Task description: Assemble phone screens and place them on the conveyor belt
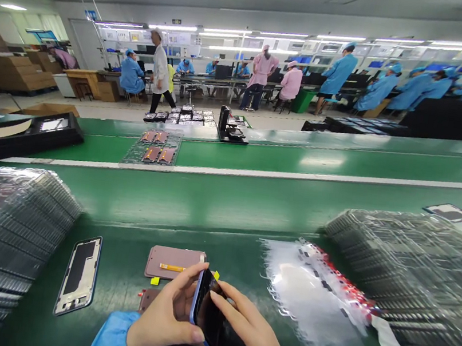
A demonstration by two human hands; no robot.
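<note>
Between my two hands a dark-faced phone (pixel 220 326) with a blue frame is held tilted above the green bench. My left hand (pixel 173 309) is closed round its left edge, thumb at the lower side and fingers at the top corner. My right hand (pixel 248 334) grips the right side, its fingers lying over the dark face. Partly covered behind the hands is a brownish battery-like panel (pixel 157 260) with an orange strip and yellow tabs. A second such piece (pixel 146 299) is mostly hidden by my left hand. To the left lies a phone frame (pixel 79 274).
Stacked clear trays stand at the left (pixel 38 225) and right (pixel 401 250). Clear film sheets (pixel 304 294) with red edges lie right of my hands. Across the green belt (pixel 208 207) are a parts tray (pixel 154 147), a black box (pixel 28 137) and a black fixture (pixel 231 127). People work behind.
</note>
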